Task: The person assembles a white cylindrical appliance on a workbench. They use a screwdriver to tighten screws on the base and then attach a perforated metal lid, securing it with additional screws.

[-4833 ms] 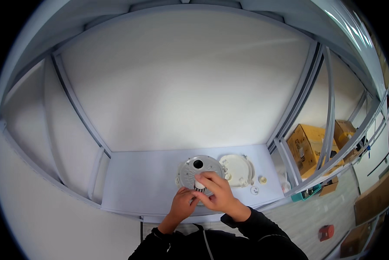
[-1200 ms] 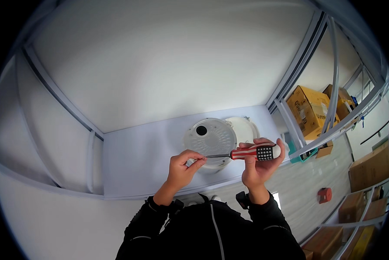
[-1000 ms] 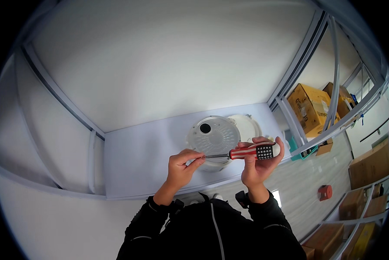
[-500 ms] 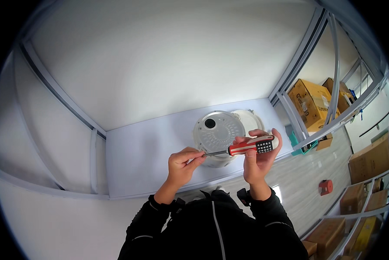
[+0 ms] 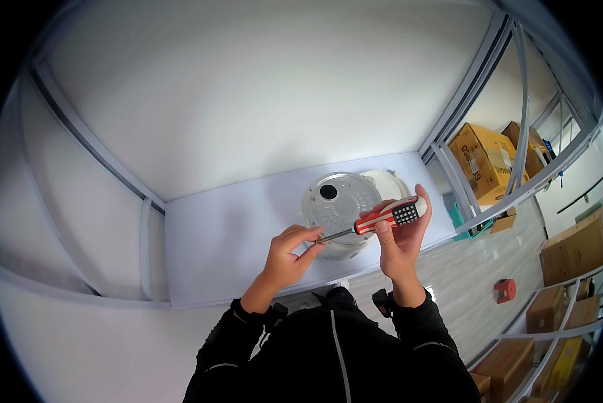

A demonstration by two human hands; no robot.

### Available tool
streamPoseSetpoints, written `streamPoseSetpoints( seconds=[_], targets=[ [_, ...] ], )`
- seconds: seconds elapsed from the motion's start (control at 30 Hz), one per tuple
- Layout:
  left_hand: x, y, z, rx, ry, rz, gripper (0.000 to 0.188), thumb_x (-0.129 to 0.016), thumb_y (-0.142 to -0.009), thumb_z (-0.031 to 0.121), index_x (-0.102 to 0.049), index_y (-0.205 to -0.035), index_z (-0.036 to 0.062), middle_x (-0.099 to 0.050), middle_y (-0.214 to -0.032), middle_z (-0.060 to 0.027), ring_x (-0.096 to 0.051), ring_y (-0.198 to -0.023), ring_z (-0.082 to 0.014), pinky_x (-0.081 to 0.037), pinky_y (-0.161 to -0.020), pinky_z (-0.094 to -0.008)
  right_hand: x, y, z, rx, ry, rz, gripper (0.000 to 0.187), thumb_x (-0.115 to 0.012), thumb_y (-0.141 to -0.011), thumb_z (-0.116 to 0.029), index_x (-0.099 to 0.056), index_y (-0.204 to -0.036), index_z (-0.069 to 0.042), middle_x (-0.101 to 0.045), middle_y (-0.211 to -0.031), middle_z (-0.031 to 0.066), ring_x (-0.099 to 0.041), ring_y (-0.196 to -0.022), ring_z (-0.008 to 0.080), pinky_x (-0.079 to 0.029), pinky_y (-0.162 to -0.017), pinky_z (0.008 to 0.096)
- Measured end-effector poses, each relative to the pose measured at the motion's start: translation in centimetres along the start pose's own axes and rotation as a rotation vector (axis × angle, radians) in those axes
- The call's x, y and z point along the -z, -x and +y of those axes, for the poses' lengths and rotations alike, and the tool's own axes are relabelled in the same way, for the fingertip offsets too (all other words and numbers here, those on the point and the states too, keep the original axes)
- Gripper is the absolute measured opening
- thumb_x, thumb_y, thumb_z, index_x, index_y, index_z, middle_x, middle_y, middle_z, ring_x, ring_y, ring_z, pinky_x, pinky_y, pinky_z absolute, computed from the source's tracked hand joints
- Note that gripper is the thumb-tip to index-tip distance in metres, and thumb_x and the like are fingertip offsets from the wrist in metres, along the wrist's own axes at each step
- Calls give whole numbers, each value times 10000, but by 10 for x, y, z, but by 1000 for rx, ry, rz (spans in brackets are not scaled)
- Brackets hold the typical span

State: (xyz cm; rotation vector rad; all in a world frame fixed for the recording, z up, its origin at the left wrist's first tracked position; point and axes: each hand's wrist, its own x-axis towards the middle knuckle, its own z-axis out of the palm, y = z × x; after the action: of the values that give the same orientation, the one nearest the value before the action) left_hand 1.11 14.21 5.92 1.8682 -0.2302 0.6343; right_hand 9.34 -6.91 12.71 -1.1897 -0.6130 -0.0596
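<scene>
My right hand point(image 5: 401, 250) is wrapped round the red, white and black patterned handle of a screwdriver point(image 5: 374, 224), palm turned up. The metal shaft points left and slightly down. At its tip, the thumb and fingers of my left hand point(image 5: 286, 256) come together in a pinch; whatever small thing sits there is too small to make out. Below the shaft, on the table, stands a round white housing point(image 5: 335, 208) with a silvery metal top and a dark round hole. Part of it is hidden behind the screwdriver and my hands.
A white round part point(image 5: 385, 181) lies behind the housing at the right of the white table point(image 5: 227, 235). Metal frame posts flank the table. Cardboard boxes point(image 5: 484, 161), a teal bin point(image 5: 459, 221) and a red stool point(image 5: 505, 290) are off to the right.
The screwdriver handle has tilted up a little at its right end. My left hand has shifted slightly right, its fingers a bit more parted around the tip.
</scene>
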Motion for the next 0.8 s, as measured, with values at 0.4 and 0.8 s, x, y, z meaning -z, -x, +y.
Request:
streamPoseSetpoints(
  seconds=[0.4,0.8],
  targets=[
    [5,-20,-20,-47,-468,-238,572,-861,-805,222,-674,-1327,80,-649,-1430,-77,-532,-1409,-348,-384,-1199,-534,18,-5,-7,117,105,88,849,-707,-1005,-76,-111,-1609,-84,-629,-1172,193,-707,-1032,296,-592,-959,483],
    [1,-22,-43,-104,-558,-213,296,-872,-798,311,-694,-947,128,-649,-1125,10,-559,-1214,-293,-430,-1103,-499,36,-11,-11,205,158,146,843,-706,-1005,-67,-115,-1606,-70,-625,-1181,184,-702,-1018,257,-598,-953,477]
  ],
)
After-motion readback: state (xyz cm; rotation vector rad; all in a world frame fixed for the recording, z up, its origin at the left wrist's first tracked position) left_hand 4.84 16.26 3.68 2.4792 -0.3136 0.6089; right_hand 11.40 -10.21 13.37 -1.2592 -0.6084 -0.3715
